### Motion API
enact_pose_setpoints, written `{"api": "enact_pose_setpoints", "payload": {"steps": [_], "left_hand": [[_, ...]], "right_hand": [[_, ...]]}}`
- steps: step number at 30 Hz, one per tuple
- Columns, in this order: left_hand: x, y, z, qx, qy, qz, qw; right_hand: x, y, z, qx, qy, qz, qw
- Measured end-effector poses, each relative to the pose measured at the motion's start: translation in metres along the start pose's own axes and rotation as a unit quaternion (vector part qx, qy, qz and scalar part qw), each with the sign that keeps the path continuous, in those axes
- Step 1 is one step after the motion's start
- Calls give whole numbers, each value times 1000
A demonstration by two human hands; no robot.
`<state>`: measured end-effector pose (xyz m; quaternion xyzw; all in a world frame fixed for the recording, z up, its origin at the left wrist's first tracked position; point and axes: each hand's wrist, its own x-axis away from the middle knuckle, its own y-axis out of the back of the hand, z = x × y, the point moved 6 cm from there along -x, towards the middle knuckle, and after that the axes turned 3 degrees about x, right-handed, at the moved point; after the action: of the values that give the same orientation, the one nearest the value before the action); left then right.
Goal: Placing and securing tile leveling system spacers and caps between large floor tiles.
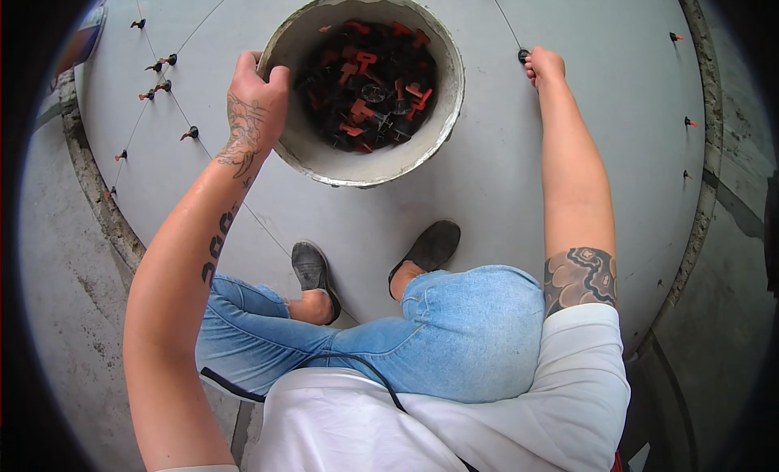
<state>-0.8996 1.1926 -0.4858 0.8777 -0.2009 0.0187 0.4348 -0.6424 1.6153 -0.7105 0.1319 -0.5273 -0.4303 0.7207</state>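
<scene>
My left hand [261,94] is closed over the left rim of a round grey bucket [369,170]. Inside the bucket lies a heap of black and red tile levelling clips [361,108], with T-shaped red pieces among black round caps. Out to the right, my right hand [545,66] has its fingers closed round a black tile levelling clip [523,56], which sits at the end of a thin joint line in the floor. The fingers partly cover that clip, so its red part is not visible.
Large pale grey tiles [487,196] make up the floor, with several levelling clips [190,133] along the joints at left and more [690,122] at right. Rough concrete edges [85,159] border the tiles. My shoes [430,246] rest on the tiles.
</scene>
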Motion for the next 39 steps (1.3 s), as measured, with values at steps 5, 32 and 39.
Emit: {"api": "enact_pose_setpoints", "payload": {"steps": [5,32,39], "left_hand": [[3,7,-3,1,20,12,1000],[3,3,0,-2,-1,6,1000],[2,3,-2,1,9,19,1000]], "right_hand": [[20,0,21,232,80,-16,969],[35,-11,2,-291,-166,124,934],[41,-18,-1,-498,-185,101,841]]}}
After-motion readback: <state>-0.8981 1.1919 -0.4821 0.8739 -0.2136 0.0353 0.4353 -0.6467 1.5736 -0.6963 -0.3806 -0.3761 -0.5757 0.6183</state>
